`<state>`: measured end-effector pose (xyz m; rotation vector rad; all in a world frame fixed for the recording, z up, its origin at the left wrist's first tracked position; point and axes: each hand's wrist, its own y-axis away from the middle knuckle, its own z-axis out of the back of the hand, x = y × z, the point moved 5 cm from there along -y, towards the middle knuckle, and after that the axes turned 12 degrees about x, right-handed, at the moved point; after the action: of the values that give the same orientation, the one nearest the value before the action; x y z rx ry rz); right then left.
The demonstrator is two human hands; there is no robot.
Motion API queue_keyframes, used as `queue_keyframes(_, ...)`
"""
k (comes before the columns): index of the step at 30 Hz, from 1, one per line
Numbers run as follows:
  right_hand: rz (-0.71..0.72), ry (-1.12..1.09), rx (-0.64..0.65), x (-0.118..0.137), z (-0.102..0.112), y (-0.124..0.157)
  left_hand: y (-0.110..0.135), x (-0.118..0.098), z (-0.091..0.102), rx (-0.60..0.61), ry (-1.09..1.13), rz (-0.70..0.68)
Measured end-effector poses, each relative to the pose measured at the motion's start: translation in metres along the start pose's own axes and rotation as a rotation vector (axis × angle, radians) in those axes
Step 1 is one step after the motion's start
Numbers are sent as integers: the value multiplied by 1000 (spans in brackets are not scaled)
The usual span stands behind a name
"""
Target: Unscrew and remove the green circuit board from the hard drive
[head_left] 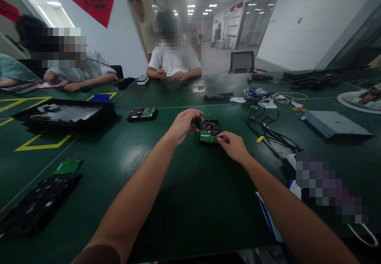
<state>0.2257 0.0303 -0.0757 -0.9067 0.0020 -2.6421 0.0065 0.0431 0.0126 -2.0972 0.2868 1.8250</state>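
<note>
**Item 1. Hard drive (210,132).** Bare, lying flat on the green table (184,200), straight ahead of the person and between both hands. The underside faces up. A green circuit board covers the end nearest the person, and dark metal with round parts shows at the far end. The long axis appears to run from the person toward the far side of the table, with the board end pointing back at the person.

**Item 2. Left hand (184,125).** Over the drive's far left corner, fingers closed round a dark tool handle (198,121). The handle stands above the drive. Its tip is hidden.

**Item 3. Right hand (233,145).** At the drive's near right corner, thumb and forefinger pinched together and touching its edge. Whether they hold anything small cannot be told.

**Other items, placed from the hard drive:**
- Second drive (143,114), to the left and slightly farther off, also board up.
- Black tray (64,115), well to the left, beyond the second drive.
- Loose green board (68,165), far left and nearer the person, with a dark panel (38,202) nearer still.
- Black cables (268,131), just to the right, with a yellow tag (260,139) among them.
- Grey flat box (333,124), well to the right.
- Two seated people at the far side, hands resting on the table.
</note>
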Motion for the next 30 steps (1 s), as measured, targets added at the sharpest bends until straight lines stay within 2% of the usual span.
queue_keyframes(3, -7, -1, 8, -1, -1, 0, -2, 5, -2, 30, 136, 36)
queue_keyframes(6, -7, 5, 11, -2, -1, 0, -4, 7, 1, 7, 175, 24)
queue_keyframes(16, -7, -1, 22, -5, -2, 0, -1, -4, 12, -141, -251, -52)
queue_keyframes(19, -9, -16, 23, -5, -3, 0, 1, -5, 13, -187, -299, -45)
queue_keyframes(21, -6, -22, 20, -5, -3, 0, 1, -4, 10, -143, -230, -23)
queue_keyframes(26, -4, -26, 8, -5, -3, 0, 4, 0, -4, 53, 43, 86)
queue_keyframes(30, -1, -22, 5, -4, -3, 0, 5, -1, -3, 62, 120, 132)
